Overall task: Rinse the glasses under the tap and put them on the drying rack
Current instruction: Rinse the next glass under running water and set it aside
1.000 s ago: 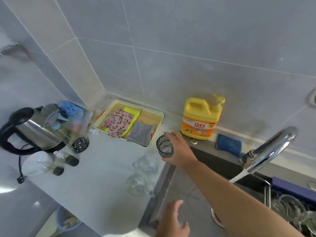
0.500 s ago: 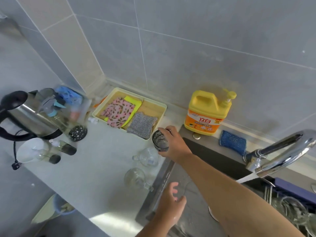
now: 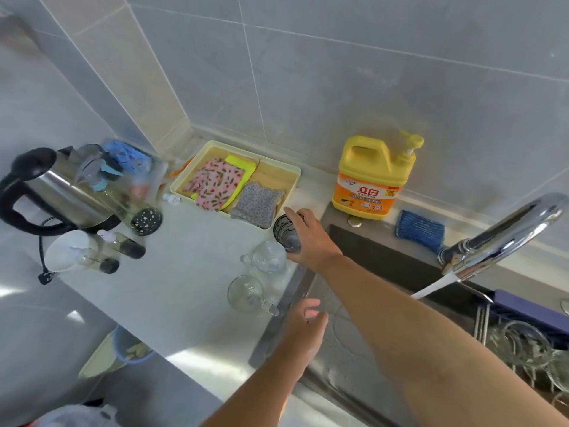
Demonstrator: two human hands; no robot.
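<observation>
While water runs from the tap (image 3: pixel 508 235) in a white stream (image 3: pixel 437 285) into the dark sink (image 3: pixel 385 263), the person reaches across it with the right arm. The right hand (image 3: pixel 311 238) grips a dark, patterned glass (image 3: pixel 286 234), fingers and thumb curled round its side. The glass is tilted with its mouth turned up and to the left, at the spot where the counter (image 3: pixel 172 288) meets the sink's left rim and well apart from the stream. Whether its base touches the counter I cannot tell.

Just beside that glass stands a clear glass mug (image 3: pixel 266 258), and nearer the person a second clear mug (image 3: pixel 246 292). Both are on the counter, close to the sink's edge. The left hand (image 3: pixel 303 326) hovers over the sink's left rim just right of the nearer mug, its fingers (image 3: pixel 311 303) loosely spread and holding nothing.

At the far right, past the tap, the wire drying rack (image 3: pixel 482 322) sits at the sink, with several clear glasses (image 3: pixel 523 343) in it, blurred at the picture's edge.

Against the tiled wall stands a yellow detergent bottle (image 3: pixel 372 180) with a pump, and a blue sponge (image 3: pixel 420 231) lies between it and the tap's base. Left of the bottle a pale yellow tray (image 3: pixel 295 177) holds folded cloths, one pink and flowered, one grey. Farther left is a steel kettle (image 3: pixel 58 192) with a black handle, among bottles too blurred to make out.
</observation>
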